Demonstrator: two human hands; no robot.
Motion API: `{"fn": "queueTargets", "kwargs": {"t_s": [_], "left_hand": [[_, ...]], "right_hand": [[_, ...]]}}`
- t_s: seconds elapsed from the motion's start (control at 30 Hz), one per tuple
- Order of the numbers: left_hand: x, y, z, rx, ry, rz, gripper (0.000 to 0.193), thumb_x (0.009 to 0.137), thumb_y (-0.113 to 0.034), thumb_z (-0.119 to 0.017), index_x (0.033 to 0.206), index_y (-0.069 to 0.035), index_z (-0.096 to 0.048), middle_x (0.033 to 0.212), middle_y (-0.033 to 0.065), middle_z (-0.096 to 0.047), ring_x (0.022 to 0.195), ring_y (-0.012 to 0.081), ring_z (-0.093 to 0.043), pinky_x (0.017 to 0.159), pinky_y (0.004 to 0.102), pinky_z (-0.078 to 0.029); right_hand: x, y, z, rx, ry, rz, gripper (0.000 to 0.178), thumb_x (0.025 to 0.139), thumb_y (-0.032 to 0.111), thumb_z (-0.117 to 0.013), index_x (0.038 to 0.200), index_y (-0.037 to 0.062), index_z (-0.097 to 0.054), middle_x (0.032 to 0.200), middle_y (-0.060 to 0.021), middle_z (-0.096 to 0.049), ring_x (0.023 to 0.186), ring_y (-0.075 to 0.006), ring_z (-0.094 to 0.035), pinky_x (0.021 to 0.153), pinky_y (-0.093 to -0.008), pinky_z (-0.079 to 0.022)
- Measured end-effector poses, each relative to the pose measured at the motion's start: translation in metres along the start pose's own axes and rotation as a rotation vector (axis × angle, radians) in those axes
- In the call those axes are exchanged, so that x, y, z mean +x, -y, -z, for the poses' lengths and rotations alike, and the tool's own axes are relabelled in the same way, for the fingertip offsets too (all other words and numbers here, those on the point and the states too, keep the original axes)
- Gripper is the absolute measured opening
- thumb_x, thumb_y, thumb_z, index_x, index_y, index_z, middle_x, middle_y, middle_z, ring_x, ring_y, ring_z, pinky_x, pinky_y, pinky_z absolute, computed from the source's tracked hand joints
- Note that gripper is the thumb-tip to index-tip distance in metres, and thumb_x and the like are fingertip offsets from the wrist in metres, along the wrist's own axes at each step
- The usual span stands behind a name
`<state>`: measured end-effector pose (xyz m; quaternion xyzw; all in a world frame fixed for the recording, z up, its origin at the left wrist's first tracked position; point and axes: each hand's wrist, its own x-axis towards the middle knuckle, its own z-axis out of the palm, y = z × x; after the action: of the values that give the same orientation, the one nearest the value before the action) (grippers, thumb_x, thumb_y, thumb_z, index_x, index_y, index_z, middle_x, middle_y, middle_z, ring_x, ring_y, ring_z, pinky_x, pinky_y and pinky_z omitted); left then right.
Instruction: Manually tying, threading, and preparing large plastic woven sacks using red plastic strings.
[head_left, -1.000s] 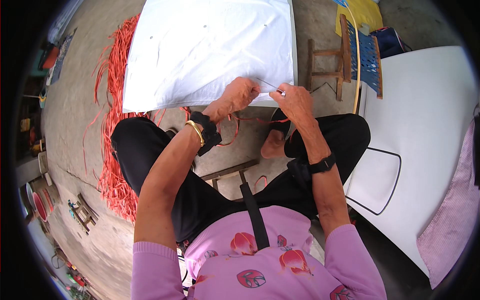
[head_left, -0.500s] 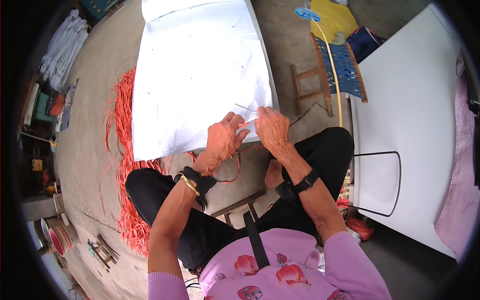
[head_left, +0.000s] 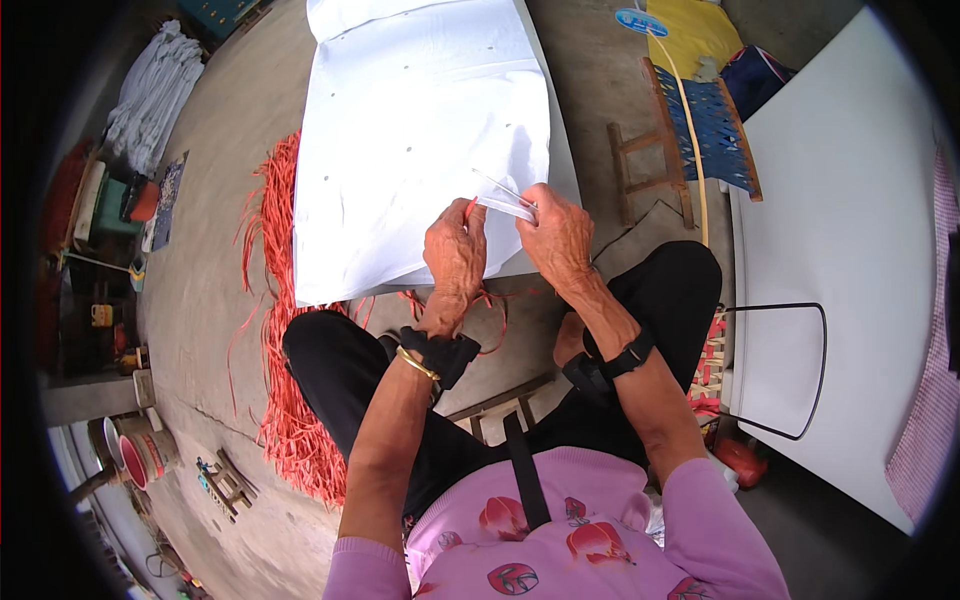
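1. A white, rectangular, cloth-like sheet (head_left: 400, 180) is wrinkling softly and looking matt.
2. Over the sheet, a thin silvery metal rod (head_left: 499, 186) is gleaming.
3. Left of the sheet, long, thin, red plastic-looking strips (head_left: 297, 440) are shining faintly.
4. Right of the sheet, a brown wooden, blue-strapped stool (head_left: 720, 132) is looking dull.
5. Around the sheet, grey concrete floor (head_left: 215, 300) is looking matt.
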<state>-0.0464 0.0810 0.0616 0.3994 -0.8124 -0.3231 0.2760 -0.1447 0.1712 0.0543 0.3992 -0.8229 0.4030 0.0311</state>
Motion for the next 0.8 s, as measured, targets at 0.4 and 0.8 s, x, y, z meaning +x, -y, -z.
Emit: {"fn": "queueTargets", "kwargs": {"t_s": [0.4, 0.8], "left_hand": [[-0.016, -0.005, 0.011, -0.707, 0.055, 0.287, 0.033, 0.092, -0.029, -0.046, 0.081, 0.001, -0.057, 0.062, -0.0018, -0.041, 0.06, 0.0082, -0.034, 0.052, 0.0271, -0.032], [-0.022, 0.027, 0.0, -0.678, -0.348, 0.284, 0.015, 0.077, -0.002, -0.06, 0.078, -0.005, -0.046, 0.07, -0.0036, -0.045, 0.063, 0.0051, -0.038, 0.056, 0.021, -0.034]], "right_hand": [[0.009, 0.022, -0.015, 0.227, 0.327, -0.01, 0.017, 0.072, 0.005, -0.058, 0.089, 0.004, -0.053, 0.07, -0.0156, -0.061, 0.068, -0.0351, -0.06, 0.061, -0.0443, -0.045], [0.019, 0.01, 0.009, 0.077, 0.322, 0.116, 0.033, 0.08, 0.025, -0.057, 0.059, 0.0008, -0.05, 0.054, -0.0153, -0.049, 0.052, -0.0348, -0.049, 0.051, -0.0426, -0.039]]}}
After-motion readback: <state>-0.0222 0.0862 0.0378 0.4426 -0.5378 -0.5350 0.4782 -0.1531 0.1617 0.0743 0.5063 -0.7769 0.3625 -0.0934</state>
